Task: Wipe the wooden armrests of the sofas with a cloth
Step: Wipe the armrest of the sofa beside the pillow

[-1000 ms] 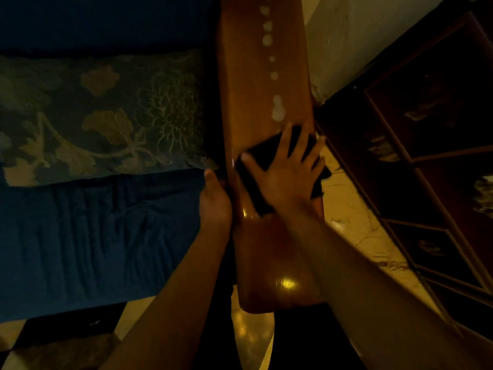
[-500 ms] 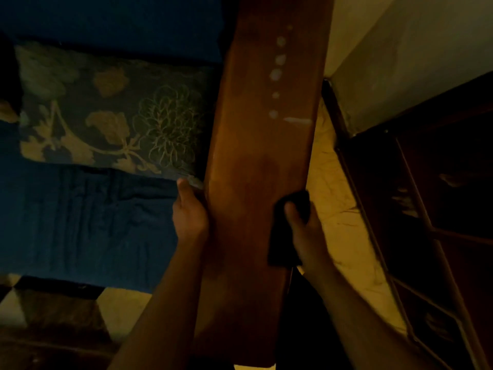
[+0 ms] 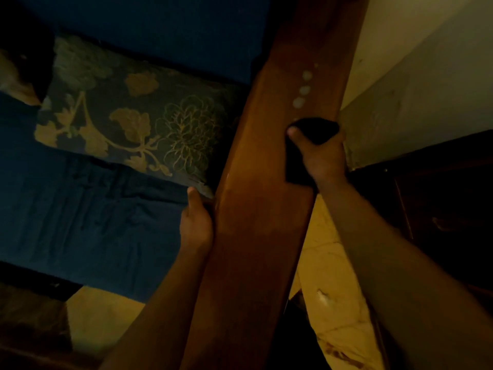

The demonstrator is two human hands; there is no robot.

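On the armrest's (image 3: pixel 261 209) outer edge, right hand (image 3: pixel 321 156) grips a dark cloth (image 3: pixel 314 129) mid-wipe, left hand (image 3: pixel 196 225) clasps the inner edge; pale spots (image 3: pixel 301 90) just beyond presumably follow.

Right hand (image 3: pixel 324 158) pressing dark cloth (image 3: pixel 314 129) on wooden armrest (image 3: pixel 256 209), left hand (image 3: pixel 196 225) gripping edge

Cushion (image 3: pixel 128 113) left of armrest (image 3: pixel 266 182); cloth (image 3: pixel 314 129) on armrest's right edge.
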